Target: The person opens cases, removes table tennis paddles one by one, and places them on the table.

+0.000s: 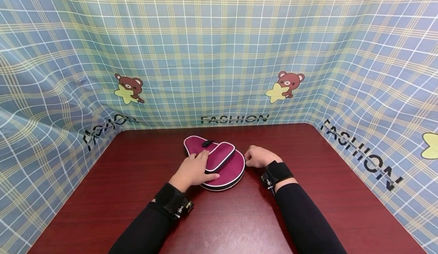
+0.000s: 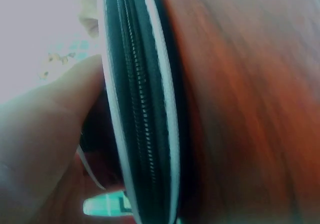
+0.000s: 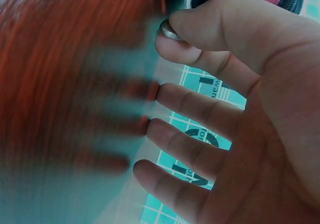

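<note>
A maroon paddle case with white piping and a smaller front pocket lies flat on the table. My left hand rests on its left side, fingers spread over the pocket edge and thumb on the round part. In the left wrist view, the black side wall carries a closed stretch of zipper. At the case's right edge is my right hand. Its thumb and index finger pinch a small metal zipper pull, while the other three fingers extend loosely near the tabletop.
The dark red wood table is glossy. A blue plaid cloth with printed bears and lettering walls off its back and both sides. A black buckle sits on the narrow end of the case.
</note>
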The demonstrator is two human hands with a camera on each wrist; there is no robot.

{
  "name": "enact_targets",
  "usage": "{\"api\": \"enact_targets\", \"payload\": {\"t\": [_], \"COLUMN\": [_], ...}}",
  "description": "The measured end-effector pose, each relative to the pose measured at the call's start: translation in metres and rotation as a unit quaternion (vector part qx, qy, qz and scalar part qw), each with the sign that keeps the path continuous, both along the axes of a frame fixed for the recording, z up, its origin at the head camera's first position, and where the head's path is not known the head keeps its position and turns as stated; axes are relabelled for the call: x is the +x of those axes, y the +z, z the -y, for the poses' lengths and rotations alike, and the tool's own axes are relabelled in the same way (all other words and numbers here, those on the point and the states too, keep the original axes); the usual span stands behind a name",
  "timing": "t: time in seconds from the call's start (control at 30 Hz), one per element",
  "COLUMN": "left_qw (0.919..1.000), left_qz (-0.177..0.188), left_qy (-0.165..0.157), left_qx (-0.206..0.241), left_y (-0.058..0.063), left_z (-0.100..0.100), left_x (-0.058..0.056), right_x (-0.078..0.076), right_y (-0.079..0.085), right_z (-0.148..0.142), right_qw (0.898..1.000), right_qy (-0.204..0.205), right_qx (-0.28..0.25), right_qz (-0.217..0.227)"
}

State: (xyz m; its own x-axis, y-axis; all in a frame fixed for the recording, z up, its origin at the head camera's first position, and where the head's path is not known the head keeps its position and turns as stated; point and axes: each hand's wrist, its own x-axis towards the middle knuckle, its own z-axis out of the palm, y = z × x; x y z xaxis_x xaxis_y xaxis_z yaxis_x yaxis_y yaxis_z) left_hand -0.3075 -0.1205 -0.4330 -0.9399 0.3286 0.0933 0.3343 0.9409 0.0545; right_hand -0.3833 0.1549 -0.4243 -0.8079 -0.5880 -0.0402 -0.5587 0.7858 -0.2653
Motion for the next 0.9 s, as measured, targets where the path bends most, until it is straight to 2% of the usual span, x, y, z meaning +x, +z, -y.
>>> {"api": "enact_targets", "payload": {"t": [0.17, 0.3, 0.5, 0.73, 0.9], "left_qw": [0.9988, 0.9974, 0.9996, 0.9987, 0.996], "left_qz": [0.01, 0.023, 0.006, -0.012, -0.053], "left_qy": [-0.038, -0.042, -0.001, 0.049, 0.065], "left_qx": [0.029, 0.053, 0.027, -0.009, -0.031], "left_y": [-0.003, -0.004, -0.002, -0.002, -0.001], "left_z": [0.01, 0.016, 0.011, 0.001, -0.005], "left_x": [-0.007, -0.01, -0.012, -0.006, -0.001], "right_x": [0.001, 0.0, -0.004, -0.002, -0.001], "right_y": [-0.001, -0.003, -0.001, -0.001, -0.001], "right_z": [-0.001, -0.001, 0.0, 0.0, 0.001], "right_qw": [1.0, 1.0, 1.0, 1.0, 1.0], "right_qy": [-0.009, -0.01, -0.015, -0.008, -0.001], "right_qx": [0.019, 0.023, 0.015, 0.01, 0.009], "right_qz": [0.0, 0.001, -0.002, -0.006, -0.01]}}
